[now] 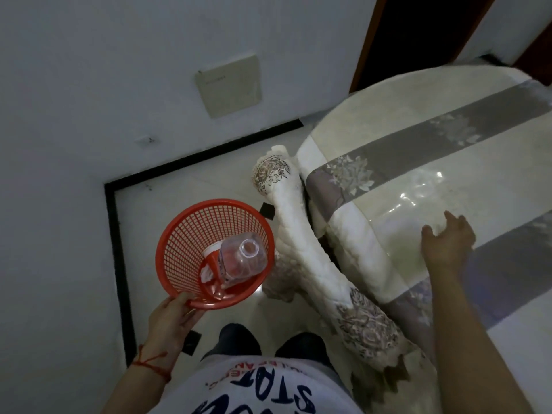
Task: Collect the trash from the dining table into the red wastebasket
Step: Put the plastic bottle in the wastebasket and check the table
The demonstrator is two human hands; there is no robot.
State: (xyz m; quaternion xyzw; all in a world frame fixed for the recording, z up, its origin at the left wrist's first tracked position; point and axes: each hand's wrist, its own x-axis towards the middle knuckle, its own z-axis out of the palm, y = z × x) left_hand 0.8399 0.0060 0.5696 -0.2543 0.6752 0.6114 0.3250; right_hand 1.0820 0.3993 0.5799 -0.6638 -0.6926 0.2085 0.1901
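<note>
Glossy round table (448, 174); mesh red wastebasket (185, 243) held.

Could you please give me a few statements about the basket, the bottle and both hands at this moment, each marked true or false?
1. The left hand grips the rim of the red plastic mesh wastebasket. True.
2. The clear plastic bottle lies on the table. False: it sits inside the wastebasket.
3. The right hand holds a crumpled tissue. False: it is open and empty over the round cloth-covered dining table.
4. The bottle has no cap. True.
</note>
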